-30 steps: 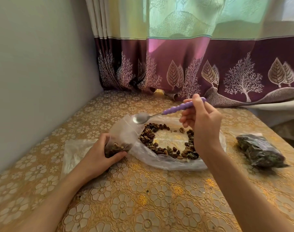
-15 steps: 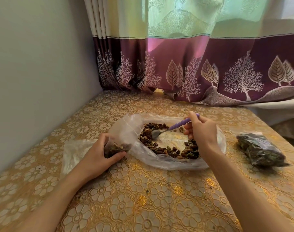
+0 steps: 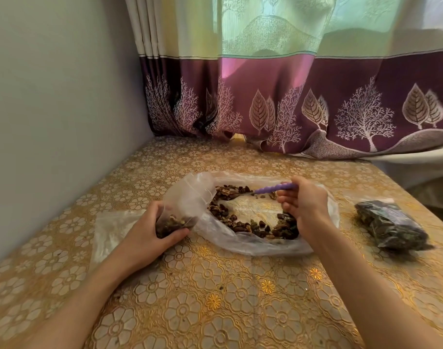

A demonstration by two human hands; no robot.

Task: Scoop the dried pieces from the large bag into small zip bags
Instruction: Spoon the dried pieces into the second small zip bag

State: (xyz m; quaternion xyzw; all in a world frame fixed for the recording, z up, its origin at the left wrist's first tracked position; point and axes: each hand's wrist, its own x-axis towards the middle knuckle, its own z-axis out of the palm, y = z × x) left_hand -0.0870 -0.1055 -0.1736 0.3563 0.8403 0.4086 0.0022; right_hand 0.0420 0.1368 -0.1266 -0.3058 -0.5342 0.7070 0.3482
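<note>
While left hand (image 3: 149, 230) gripped the small zip bag (image 3: 182, 210) upright for filling, right hand (image 3: 303, 202) held spoon (image 3: 273, 188) digging dried pieces (image 3: 240, 222) in large bag (image 3: 253, 244).

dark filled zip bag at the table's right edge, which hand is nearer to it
Right. The right hand holds the purple spoon just left of the dark filled zip bag; the left hand is far across.

Purple spoon (image 3: 274, 188), gold floral tablecloth (image 3: 215, 298) (maroon tree-print curtain (image 3: 341, 102)).

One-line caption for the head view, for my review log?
Right hand digs spoon into large bag; left hand holds small bag.
</note>
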